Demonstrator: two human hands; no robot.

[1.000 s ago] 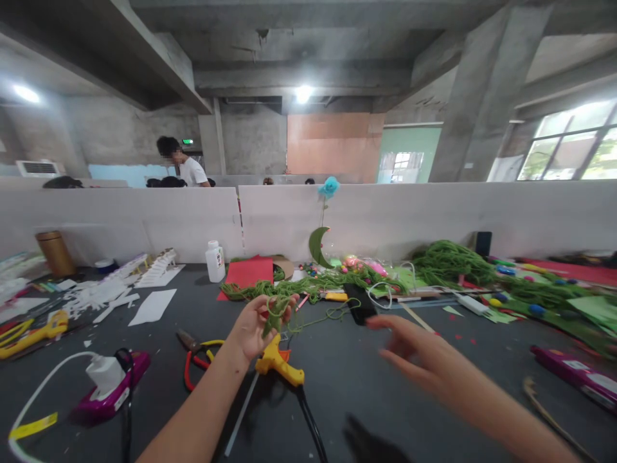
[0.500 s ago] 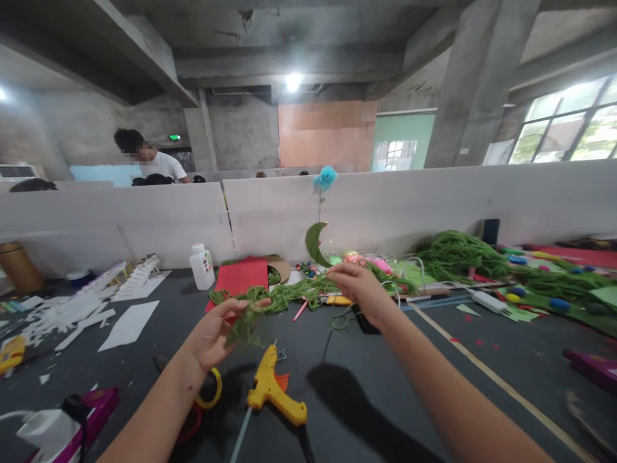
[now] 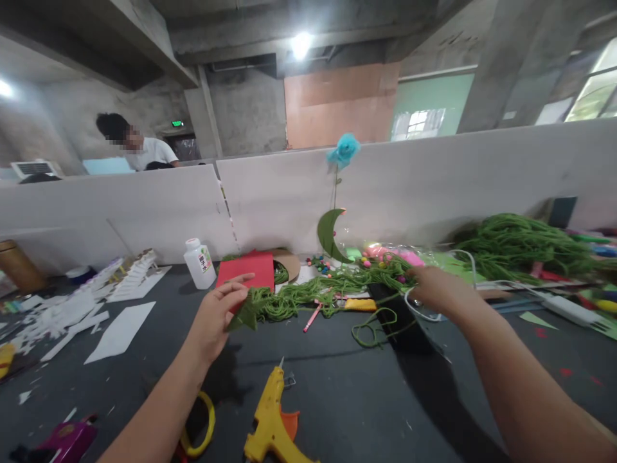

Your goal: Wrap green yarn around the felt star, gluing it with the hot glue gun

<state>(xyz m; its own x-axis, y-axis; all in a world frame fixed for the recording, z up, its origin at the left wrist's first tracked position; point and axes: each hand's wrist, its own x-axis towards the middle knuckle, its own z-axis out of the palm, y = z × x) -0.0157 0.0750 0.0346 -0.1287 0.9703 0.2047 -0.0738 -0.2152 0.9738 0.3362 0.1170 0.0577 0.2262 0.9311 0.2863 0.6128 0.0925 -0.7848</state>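
Here, the left hand (image 3: 214,321) pinches a green piece (image 3: 247,313); the right hand's (image 3: 441,289) grip is unclear beside green yarn (image 3: 289,300); strands best avoid the glue gun (image 3: 268,415).

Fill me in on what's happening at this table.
Two bare hands are at work over a dark table. The left hand holds a small green piece beside tangled green yarn. The right hand is out over the clutter near a white cable; whether it grips anything is unclear. A yellow glue gun lies in front, held by neither hand.
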